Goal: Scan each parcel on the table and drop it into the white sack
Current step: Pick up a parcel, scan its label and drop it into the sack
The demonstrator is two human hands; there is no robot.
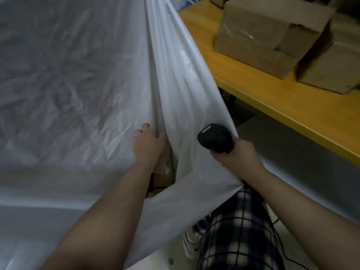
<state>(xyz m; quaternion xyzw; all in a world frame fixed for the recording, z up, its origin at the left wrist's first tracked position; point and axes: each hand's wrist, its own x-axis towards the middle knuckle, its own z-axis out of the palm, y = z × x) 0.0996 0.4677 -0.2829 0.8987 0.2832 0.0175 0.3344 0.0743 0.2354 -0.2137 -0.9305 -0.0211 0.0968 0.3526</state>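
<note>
The big white sack (78, 78) fills the left and middle of the head view, its mouth a narrow slit near the centre. My left hand (148, 145) reaches into that slit, fingers against the sack's inner wall. Brown parcels (162, 172) show inside the opening just below my wrist; whether the hand holds one I cannot tell. My right hand (236, 154) grips a black handheld scanner (215, 140) and rests against the sack's right edge. More taped cardboard parcels (263, 39) sit on the yellow wooden table (272, 106) at the upper right.
The table's front edge runs diagonally from top centre to the right side. Below it lies grey floor, my checked trouser leg (237, 230) and a thin black cable (280, 248). The sack hangs tight against the table's left corner.
</note>
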